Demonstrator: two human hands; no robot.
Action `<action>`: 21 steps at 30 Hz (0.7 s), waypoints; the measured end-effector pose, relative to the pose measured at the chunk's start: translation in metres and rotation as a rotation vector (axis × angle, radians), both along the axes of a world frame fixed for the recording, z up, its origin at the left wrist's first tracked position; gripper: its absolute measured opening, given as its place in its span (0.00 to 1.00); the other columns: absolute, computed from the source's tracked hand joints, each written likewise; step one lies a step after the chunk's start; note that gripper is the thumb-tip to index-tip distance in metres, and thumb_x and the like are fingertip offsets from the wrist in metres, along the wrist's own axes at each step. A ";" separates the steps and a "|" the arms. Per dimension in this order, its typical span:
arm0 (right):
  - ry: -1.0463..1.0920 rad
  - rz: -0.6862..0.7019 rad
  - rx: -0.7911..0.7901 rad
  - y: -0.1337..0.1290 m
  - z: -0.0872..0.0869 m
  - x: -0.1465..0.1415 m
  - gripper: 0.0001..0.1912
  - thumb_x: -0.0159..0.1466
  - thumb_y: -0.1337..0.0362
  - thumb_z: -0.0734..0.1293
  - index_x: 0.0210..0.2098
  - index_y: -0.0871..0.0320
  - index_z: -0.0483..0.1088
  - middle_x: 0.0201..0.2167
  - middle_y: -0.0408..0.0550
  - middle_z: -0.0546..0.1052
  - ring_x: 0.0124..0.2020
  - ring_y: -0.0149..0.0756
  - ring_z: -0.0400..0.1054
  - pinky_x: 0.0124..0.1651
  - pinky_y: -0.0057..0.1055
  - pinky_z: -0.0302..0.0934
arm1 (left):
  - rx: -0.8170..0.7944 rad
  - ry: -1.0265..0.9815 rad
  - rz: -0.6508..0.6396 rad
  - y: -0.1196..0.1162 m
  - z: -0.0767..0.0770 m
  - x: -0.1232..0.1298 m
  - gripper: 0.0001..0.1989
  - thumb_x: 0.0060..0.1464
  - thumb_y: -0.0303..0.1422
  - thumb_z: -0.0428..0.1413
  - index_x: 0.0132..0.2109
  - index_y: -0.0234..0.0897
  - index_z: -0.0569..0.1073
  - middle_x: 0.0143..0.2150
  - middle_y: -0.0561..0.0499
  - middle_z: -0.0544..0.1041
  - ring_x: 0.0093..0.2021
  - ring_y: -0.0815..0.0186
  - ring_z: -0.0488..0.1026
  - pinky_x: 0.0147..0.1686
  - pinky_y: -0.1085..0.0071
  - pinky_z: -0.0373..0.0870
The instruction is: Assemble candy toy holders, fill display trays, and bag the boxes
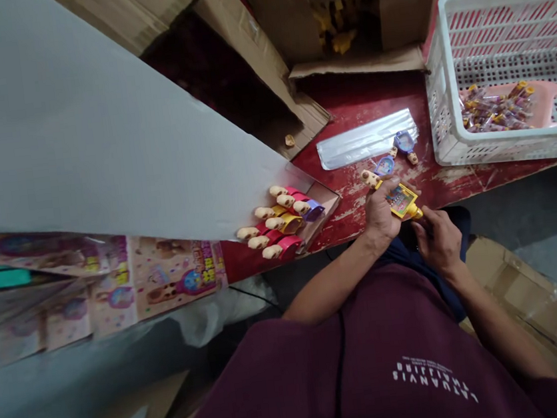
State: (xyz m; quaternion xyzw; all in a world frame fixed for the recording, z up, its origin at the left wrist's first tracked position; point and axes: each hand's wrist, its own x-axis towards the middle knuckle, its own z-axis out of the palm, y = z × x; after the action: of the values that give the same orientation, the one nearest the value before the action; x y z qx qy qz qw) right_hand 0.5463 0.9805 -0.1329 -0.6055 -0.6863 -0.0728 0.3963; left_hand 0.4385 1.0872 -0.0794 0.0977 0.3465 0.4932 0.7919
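Observation:
A small yellow toy (402, 200) with a clear window is between my hands. My left hand (383, 210) is wrapped round its left side. Its lower right end is pinched in my right hand (438, 236). Just beyond my fingers lie a purple toy (385, 166) and a second purple toy (405, 143), both with tan ends. They are next to a stack of clear plastic bags (362, 141) on the red table (346, 97). To the left, several red, yellow and purple toys (280, 222) with tan tips lie in rows in a carton at the table edge.
A white basket (527, 144) at the right holds a pink tray (543, 105) with wrapped yellow-ended pieces. Cardboard boxes (357, 66) stand at the back. A large grey-white panel (78, 124) covers the left. Printed sheets (165, 275) lie below it.

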 end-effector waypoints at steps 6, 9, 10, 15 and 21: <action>-0.066 -0.024 0.081 0.003 -0.001 -0.006 0.25 0.69 0.65 0.68 0.63 0.54 0.62 0.41 0.54 0.79 0.39 0.43 0.78 0.37 0.37 0.75 | 0.049 -0.023 0.038 -0.006 0.006 -0.006 0.16 0.39 0.34 0.67 0.34 0.39 0.68 0.25 0.58 0.77 0.32 0.59 0.83 0.42 0.63 0.77; -0.092 -0.013 0.086 0.002 0.002 -0.008 0.25 0.69 0.65 0.68 0.64 0.54 0.62 0.42 0.55 0.80 0.39 0.43 0.78 0.38 0.37 0.75 | 0.063 -0.004 0.015 -0.008 0.010 -0.010 0.16 0.40 0.35 0.66 0.34 0.40 0.67 0.26 0.57 0.77 0.35 0.58 0.83 0.43 0.62 0.77; -0.098 0.003 0.072 0.001 0.004 -0.008 0.25 0.69 0.64 0.67 0.64 0.54 0.62 0.42 0.55 0.80 0.40 0.44 0.78 0.38 0.37 0.75 | 0.063 0.006 0.000 -0.009 0.011 -0.011 0.16 0.41 0.35 0.66 0.34 0.40 0.67 0.26 0.57 0.77 0.37 0.57 0.83 0.43 0.62 0.77; -0.037 0.099 -0.006 -0.004 0.016 -0.007 0.23 0.70 0.65 0.66 0.64 0.55 0.63 0.42 0.54 0.81 0.40 0.43 0.78 0.40 0.36 0.74 | 0.104 0.031 -0.064 -0.009 0.011 -0.016 0.17 0.37 0.36 0.67 0.33 0.40 0.67 0.26 0.56 0.77 0.38 0.55 0.83 0.41 0.62 0.78; 0.236 0.068 -0.226 -0.010 0.032 -0.015 0.13 0.71 0.58 0.65 0.52 0.55 0.71 0.38 0.51 0.80 0.33 0.38 0.74 0.36 0.34 0.70 | 0.067 0.015 -0.102 -0.011 0.008 -0.017 0.16 0.40 0.34 0.68 0.32 0.39 0.68 0.26 0.57 0.76 0.34 0.60 0.82 0.40 0.64 0.79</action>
State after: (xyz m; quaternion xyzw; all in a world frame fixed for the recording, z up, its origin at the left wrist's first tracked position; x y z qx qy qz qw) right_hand 0.5317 0.9700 -0.1008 -0.6271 -0.6588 0.0899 0.4058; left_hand 0.4214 1.0762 -0.0713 0.1455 0.3300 0.4627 0.8098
